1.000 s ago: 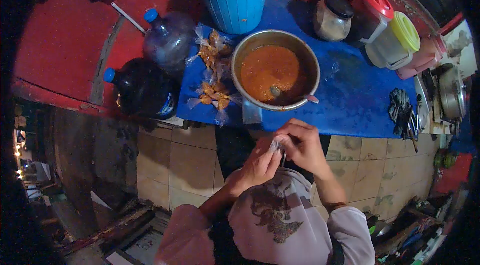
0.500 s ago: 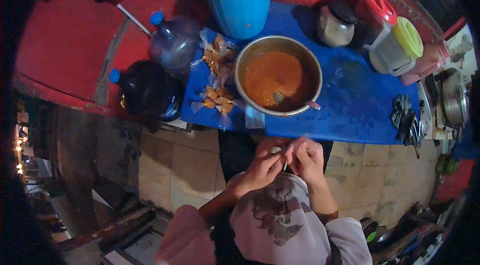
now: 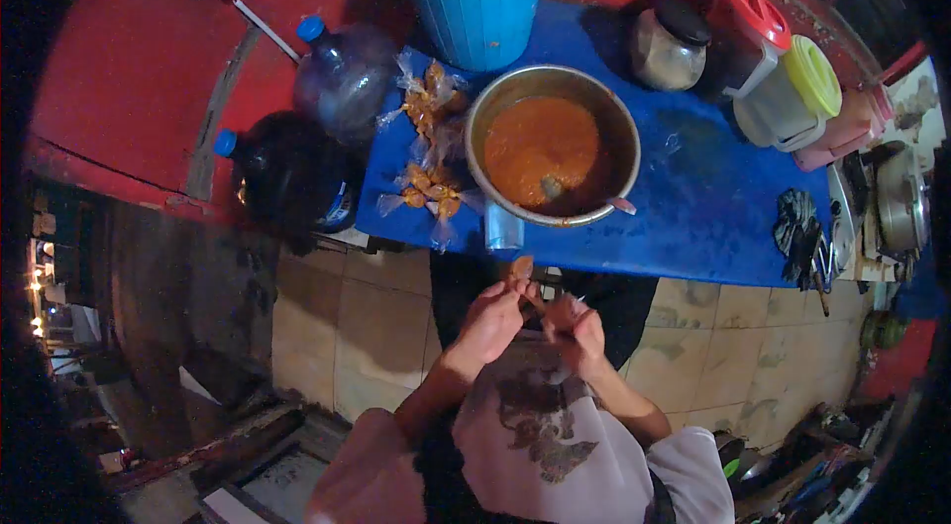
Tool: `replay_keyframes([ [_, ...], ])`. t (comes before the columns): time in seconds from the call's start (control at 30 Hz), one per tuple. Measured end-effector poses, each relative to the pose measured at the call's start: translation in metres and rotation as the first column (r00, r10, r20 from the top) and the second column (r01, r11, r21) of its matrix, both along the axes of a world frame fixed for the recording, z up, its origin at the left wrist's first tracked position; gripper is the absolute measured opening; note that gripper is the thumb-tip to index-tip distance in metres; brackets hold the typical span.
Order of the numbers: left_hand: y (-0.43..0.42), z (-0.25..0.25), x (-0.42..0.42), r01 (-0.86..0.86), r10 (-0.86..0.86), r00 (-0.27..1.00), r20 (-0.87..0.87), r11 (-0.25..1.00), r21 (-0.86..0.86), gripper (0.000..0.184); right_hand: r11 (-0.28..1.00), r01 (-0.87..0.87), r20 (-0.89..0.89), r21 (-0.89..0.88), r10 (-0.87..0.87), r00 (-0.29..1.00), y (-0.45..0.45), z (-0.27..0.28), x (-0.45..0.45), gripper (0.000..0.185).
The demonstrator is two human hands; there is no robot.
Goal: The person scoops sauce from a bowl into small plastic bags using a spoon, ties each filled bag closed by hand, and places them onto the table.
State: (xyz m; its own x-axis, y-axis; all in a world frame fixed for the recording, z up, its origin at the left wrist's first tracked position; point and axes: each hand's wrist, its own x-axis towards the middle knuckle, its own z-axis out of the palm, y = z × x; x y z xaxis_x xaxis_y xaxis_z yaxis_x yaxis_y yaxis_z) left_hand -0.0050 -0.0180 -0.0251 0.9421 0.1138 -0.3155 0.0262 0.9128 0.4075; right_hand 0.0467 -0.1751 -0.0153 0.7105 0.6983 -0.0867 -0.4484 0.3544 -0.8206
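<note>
In front of my body, just off the near edge of the blue tabletop, my left hand (image 3: 493,319) pinches a small plastic bag of orange sauce (image 3: 522,268). My right hand (image 3: 578,331) is beside it, blurred, its fingers closed on something I cannot make out. Beyond both hands stands a metal pot (image 3: 477,182) with orange sauce (image 3: 545,143) inside; a spoon handle (image 3: 621,206) leans over its right rim. Several tied bags of sauce (image 3: 433,192) lie left of the pot. A stack of clear plastic bags (image 3: 503,229) sits at the table edge.
A blue lidded bucket (image 3: 475,9) stands behind the pot. Two large bottles, one clear (image 3: 347,78) and one dark (image 3: 297,172), are at the left. A black-lidded jar (image 3: 669,53) and pitchers (image 3: 792,98) stand at the right, near a dark cloth (image 3: 792,222).
My hands have moved apart from being together. The small sauce bag now shows above my left fingers, toward the table. My right hand has shifted down slightly.
</note>
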Motion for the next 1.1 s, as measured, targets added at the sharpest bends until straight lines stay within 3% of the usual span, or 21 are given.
replay_keyframes([
  [0.03,-0.002,-0.003,-0.002,0.0,0.0,1.0,0.0,1.0,0.0,0.011,0.998,0.011,-0.068,0.062,-0.006,0.998,0.001,-0.001,0.004,0.028],
  [0.07,-0.003,-0.005,-0.002,0.13,-0.078,0.985,-0.157,0.924,0.36,0.015,0.992,0.026,-0.136,0.122,-0.009,0.991,0.002,-0.001,0.008,0.028],
  [0.1,-0.004,0.0,0.0,0.288,-0.087,0.942,-0.325,0.709,0.643,0.022,0.97,0.133,0.43,-0.204,-0.034,0.902,0.007,-0.001,0.013,0.022],
  [0.13,-0.007,0.003,0.001,0.288,-0.087,0.942,-0.325,0.709,0.644,0.022,0.833,0.387,0.83,-0.395,0.143,0.54,0.011,-0.001,0.016,0.016],
  [0.17,-0.009,0.005,0.003,0.238,-0.067,0.971,-0.229,0.328,0.914,0.026,0.834,0.387,0.831,-0.394,0.142,0.538,0.008,-0.003,0.022,0.016],
  [0.2,-0.008,0.012,0.006,0.119,-0.093,0.987,-0.13,-0.122,0.985,0.03,0.845,0.411,0.934,-0.342,0.258,0.248,0.005,-0.001,0.03,0.012],
  [0.23,-0.005,0.02,0.007,0.118,-0.091,0.987,-0.131,-0.127,0.985,0.03,0.862,0.417,0.936,-0.287,0.345,-0.068,0.005,-0.001,0.036,0.01],
  [0.3,0.004,0.034,0.006,0.234,-0.269,0.894,-0.359,-0.403,0.885,0.039,0.889,0.385,0.965,-0.248,0.263,0.013,0.004,-0.004,0.031,0.005],
  [0.33,0.006,0.027,0.005,0.151,-0.209,0.938,-0.277,-0.474,0.868,0.037,0.9,0.317,0.923,-0.3,0.191,0.333,0.004,-0.01,0.026,0.006],
  [0.37,0.004,0.025,0.004,0.151,-0.21,0.937,-0.279,-0.474,0.867,0.037,0.915,0.236,0.777,-0.327,0.118,0.619,0.004,-0.013,0.023,0.008],
  [0.43,-0.001,0.022,0.006,-0.011,-0.051,0.999,-0.005,-0.322,0.947,0.036,0.886,0.358,0.759,-0.296,-0.01,0.651,0.014,-0.009,0.025,0.008],
  [0.47,-0.008,0.019,0.004,-0.106,0.078,0.989,0.128,-0.239,0.965,0.038,0.866,0.314,0.487,-0.389,-0.096,0.868,0.015,-0.01,0.025,0.009],
  [0.5,-0.008,0.016,0.003,-0.106,0.075,0.989,0.128,-0.242,0.965,0.038,0.855,0.24,0.157,-0.46,-0.188,0.97,0.016,-0.012,0.026,0.009],
  [0.57,-0.005,0.009,0.006,-0.37,-0.004,0.926,0.379,-0.221,0.902,0.039,0.9,0.277,0.098,-0.338,-0.259,0.961,0.022,-0.02,0.029,0.006],
  [0.67,0.005,0.005,0.003,-0.348,-0.1,0.937,0.333,-0.242,0.906,0.029,0.942,0.146,-0.164,-0.302,-0.202,0.966,0.028,-0.014,0.033,0.005],
  [0.7,0.009,0.007,0.004,-0.295,-0.164,0.951,0.261,-0.247,0.923,0.025,0.942,0.144,-0.167,-0.304,-0.201,0.965,0.028,-0.015,0.032,0.005],
  [0.8,0.015,0.018,0.004,-0.216,-0.066,0.976,0.208,-0.167,0.962,0.02,0.891,0.155,0.245,-0.426,-0.052,0.968,0.029,-0.01,0.028,0.01],
  [0.9,0.019,0.028,0.002,-0.087,0.18,0.978,0.107,-0.114,0.99,0.017,0.869,0.156,0.304,-0.47,-0.006,0.953,0.037,-0.003,0.025,0.009],
  [0.93,0.021,0.02,0.0,-0.119,0.162,0.977,0.137,-0.118,0.986,0.021,0.868,0.149,0.301,-0.473,0.0,0.953,0.038,0.003,0.024,0.009],
  [1.0,0.013,0.022,-0.001,-0.116,0.216,0.967,0.138,-0.112,0.987,0.02,0.767,0.371,0.702,-0.524,0.142,0.698,0.041,0.017,0.028,0.014],
  [1.1,0.006,0.031,0.001,-0.135,0.284,0.943,0.172,-0.146,0.98,0.018,0.812,0.497,0.828,-0.305,-0.031,0.56,0.055,0.025,0.032,0.005],
])
